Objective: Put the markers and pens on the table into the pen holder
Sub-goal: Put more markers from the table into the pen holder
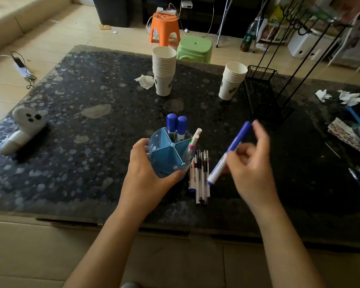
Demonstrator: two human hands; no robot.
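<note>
Left hand (142,165) cups pen holder (168,154); right hand (250,163) pinches marker (230,151)

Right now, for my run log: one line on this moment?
left hand: steadying pen holder | right hand: holding blue marker | pens: on table

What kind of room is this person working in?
Probably a lived-in home room: a low dark pebble-patterned table, plastic stools on a wooden floor, and stacked paper cups.
</note>
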